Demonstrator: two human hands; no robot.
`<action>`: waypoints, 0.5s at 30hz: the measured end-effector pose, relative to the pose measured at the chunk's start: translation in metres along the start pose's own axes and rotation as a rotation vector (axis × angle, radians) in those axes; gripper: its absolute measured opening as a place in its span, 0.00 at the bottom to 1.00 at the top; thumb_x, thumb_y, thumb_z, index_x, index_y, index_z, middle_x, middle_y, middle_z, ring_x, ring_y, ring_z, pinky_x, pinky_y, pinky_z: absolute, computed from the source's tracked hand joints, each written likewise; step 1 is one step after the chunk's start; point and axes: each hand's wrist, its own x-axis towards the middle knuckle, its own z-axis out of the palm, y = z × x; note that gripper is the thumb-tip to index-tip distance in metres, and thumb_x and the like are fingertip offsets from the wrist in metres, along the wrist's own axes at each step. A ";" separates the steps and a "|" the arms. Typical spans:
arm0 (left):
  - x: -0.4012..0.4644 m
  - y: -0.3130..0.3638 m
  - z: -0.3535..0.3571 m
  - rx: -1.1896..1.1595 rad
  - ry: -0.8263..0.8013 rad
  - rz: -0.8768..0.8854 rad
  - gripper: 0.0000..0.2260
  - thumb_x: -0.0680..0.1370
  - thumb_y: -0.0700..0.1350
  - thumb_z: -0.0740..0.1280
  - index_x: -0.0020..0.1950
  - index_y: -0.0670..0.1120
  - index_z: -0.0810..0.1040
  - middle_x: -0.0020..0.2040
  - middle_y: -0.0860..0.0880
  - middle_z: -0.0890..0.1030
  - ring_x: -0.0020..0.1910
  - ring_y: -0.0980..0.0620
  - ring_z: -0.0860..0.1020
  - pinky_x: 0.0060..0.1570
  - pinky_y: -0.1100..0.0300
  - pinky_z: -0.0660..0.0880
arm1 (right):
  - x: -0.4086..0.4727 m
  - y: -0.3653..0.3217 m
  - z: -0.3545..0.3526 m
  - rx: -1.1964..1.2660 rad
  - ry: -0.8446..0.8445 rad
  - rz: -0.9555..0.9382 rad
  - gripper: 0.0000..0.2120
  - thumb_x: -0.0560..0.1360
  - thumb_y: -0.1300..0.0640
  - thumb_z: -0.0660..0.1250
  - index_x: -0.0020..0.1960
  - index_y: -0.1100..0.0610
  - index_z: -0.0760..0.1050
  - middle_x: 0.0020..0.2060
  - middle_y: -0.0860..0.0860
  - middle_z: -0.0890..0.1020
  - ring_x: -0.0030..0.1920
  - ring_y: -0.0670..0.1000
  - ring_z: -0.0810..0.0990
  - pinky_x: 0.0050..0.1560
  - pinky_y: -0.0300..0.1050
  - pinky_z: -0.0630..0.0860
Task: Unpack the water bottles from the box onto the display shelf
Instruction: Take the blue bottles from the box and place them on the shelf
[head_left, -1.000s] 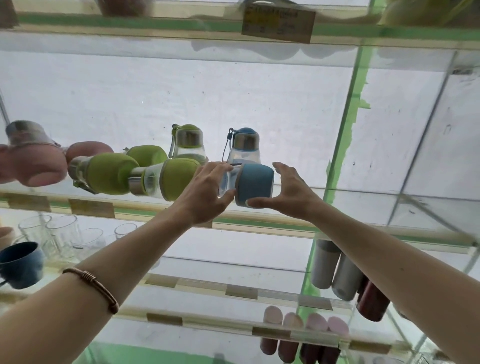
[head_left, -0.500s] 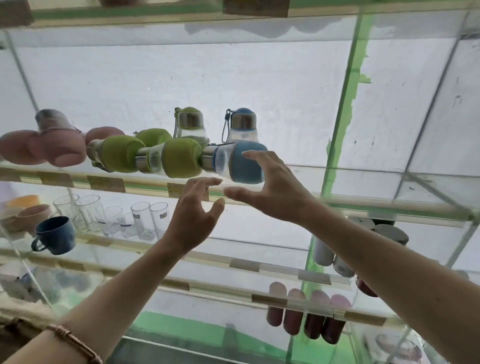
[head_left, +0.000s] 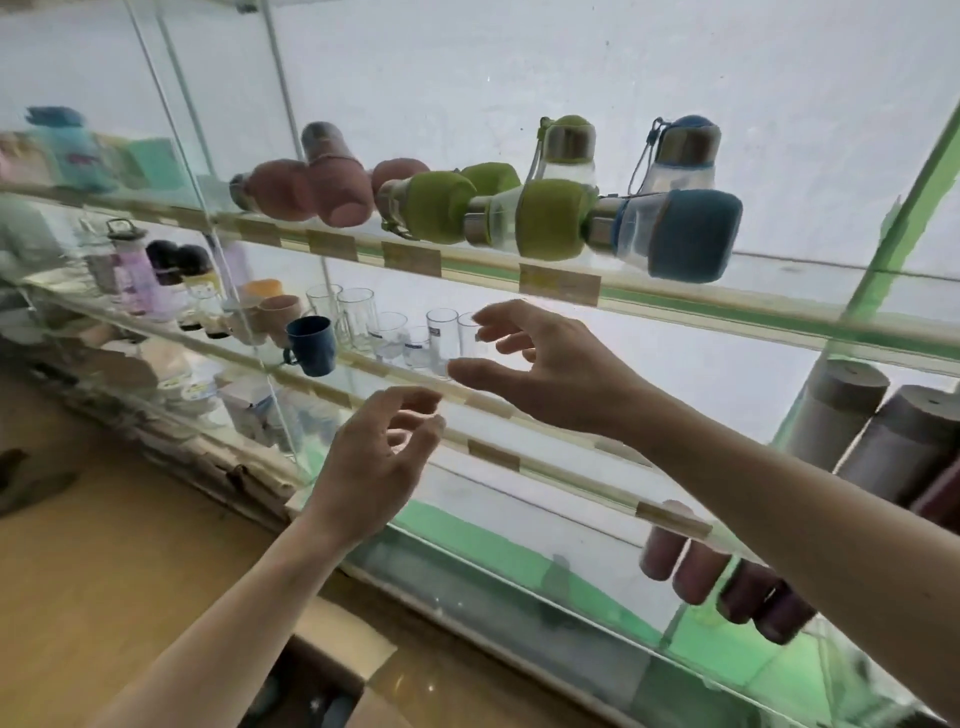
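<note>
Blue bottle shelved, my hands come away empty

The blue-sleeved bottle (head_left: 675, 234) lies on its side on the glass display shelf (head_left: 727, 306), cap touching the green-sleeved bottle (head_left: 540, 218) beside it, apparently to line up the row. My left hand (head_left: 374, 462) and right hand (head_left: 550, 364) hang below, fingers loosely spread, gripping nothing. The box (head_left: 332, 670) sits open on the floor.

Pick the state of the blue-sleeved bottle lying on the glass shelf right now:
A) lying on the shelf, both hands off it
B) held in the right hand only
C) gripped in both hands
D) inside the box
A: the blue-sleeved bottle lies on its side on the glass shelf, while the left hand and right hand hang empty below it.
</note>
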 end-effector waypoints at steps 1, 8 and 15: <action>-0.006 -0.007 -0.012 0.005 0.000 -0.014 0.08 0.79 0.47 0.64 0.57 0.54 0.74 0.49 0.62 0.75 0.48 0.68 0.74 0.42 0.77 0.71 | 0.003 -0.008 0.013 0.016 -0.025 -0.006 0.31 0.71 0.39 0.68 0.69 0.52 0.68 0.63 0.47 0.76 0.55 0.43 0.73 0.53 0.38 0.70; -0.051 -0.072 -0.110 0.088 0.021 -0.162 0.10 0.79 0.51 0.62 0.60 0.53 0.73 0.54 0.57 0.75 0.52 0.64 0.73 0.43 0.73 0.68 | 0.032 -0.080 0.115 0.071 -0.186 -0.045 0.29 0.73 0.40 0.67 0.69 0.51 0.68 0.64 0.48 0.75 0.57 0.44 0.73 0.55 0.40 0.72; -0.105 -0.173 -0.183 0.067 0.052 -0.347 0.08 0.78 0.50 0.64 0.57 0.54 0.75 0.52 0.58 0.76 0.50 0.65 0.74 0.42 0.80 0.67 | 0.065 -0.140 0.232 0.138 -0.339 -0.033 0.28 0.72 0.40 0.68 0.67 0.51 0.70 0.62 0.46 0.75 0.59 0.46 0.75 0.61 0.47 0.74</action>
